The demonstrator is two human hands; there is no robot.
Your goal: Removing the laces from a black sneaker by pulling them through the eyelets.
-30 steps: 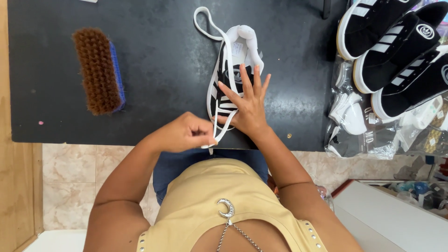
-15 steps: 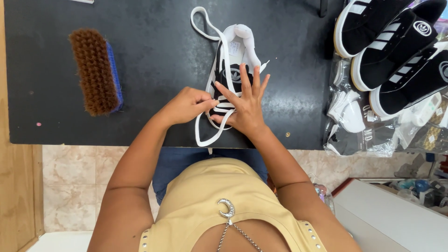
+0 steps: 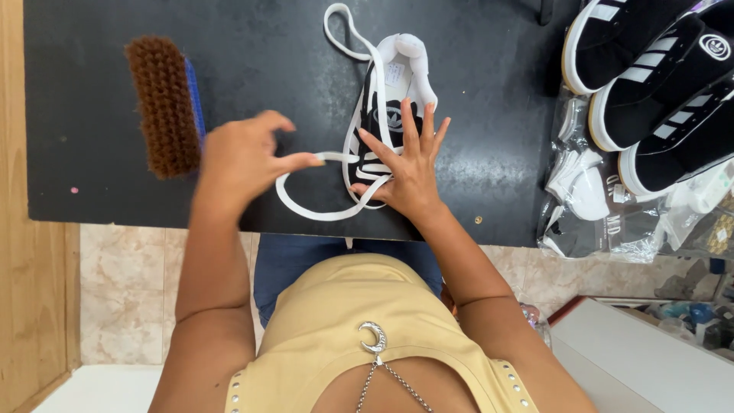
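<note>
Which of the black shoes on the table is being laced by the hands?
The single shoe in the middle, under the right hand, with its white lace pulled by the left hand. The other shoes lie untouched at the right.

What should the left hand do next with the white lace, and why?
Probably keep drawing the white lace sideways until taut: the left hand pinches it, a slack loop hangs over the table edge, and the right hand presses the black shoe.

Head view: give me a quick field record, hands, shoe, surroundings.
left hand: pinches the white lace, pulled out to the side
right hand: fingers spread, pressing on the shoe
shoe: black and white, lying on the black table
brush: brown bristles, left of the hands
other shoes: black pile, far right
</note>
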